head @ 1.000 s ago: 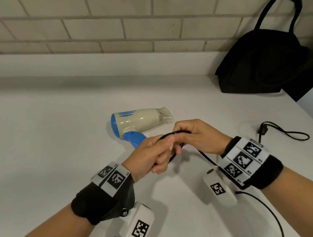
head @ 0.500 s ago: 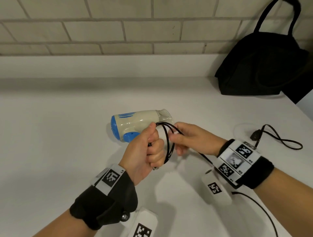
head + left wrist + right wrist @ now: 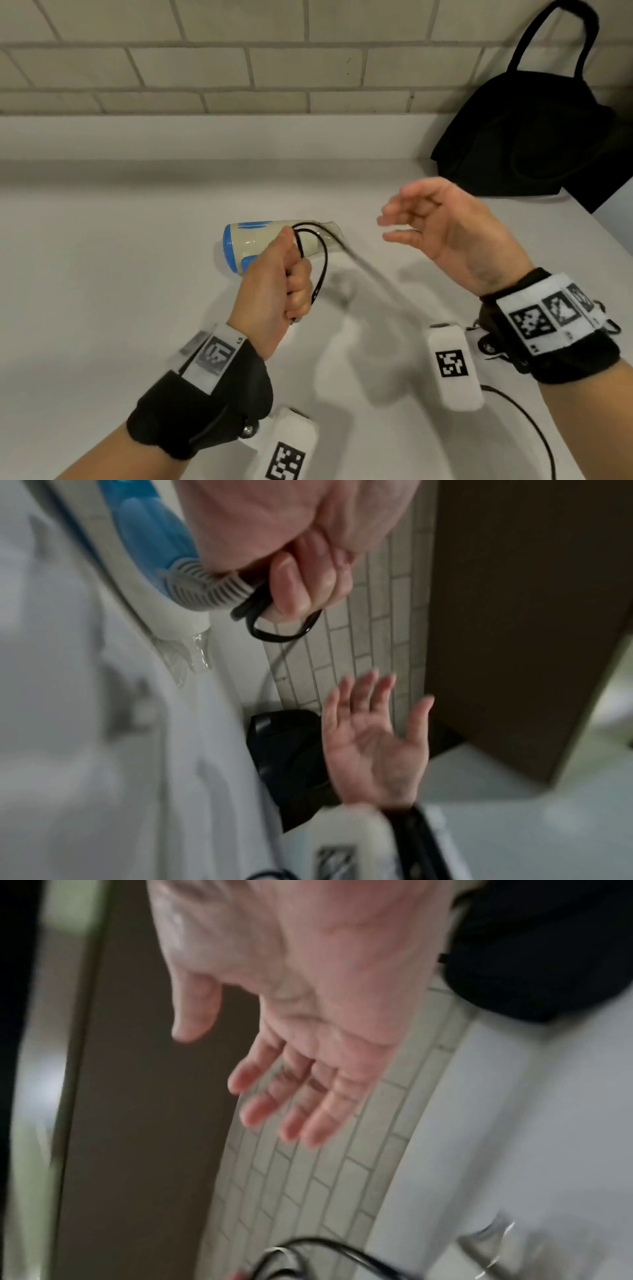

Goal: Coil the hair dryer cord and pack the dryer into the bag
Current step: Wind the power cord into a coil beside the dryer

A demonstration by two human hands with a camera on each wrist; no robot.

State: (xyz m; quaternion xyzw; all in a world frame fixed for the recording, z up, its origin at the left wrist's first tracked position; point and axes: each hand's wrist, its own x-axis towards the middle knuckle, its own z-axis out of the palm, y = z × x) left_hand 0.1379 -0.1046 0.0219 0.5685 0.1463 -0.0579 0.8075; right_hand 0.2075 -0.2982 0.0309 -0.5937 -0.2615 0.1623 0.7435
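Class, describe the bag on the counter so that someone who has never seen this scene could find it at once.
Start at the brick-pattern tiled wall behind the white counter and follow it to the far right corner. There the bag slumps against the wall, beyond the open right hand. It is the only large black fabric thing, with a looped carry handle standing up above it.

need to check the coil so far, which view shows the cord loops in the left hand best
The head view: the cord loops hang clear of the left hand, two strands against the white counter, with the hair dryer behind. The left wrist view shows only one short bend under the fingers. The right wrist view catches a blurred arc at its bottom edge.
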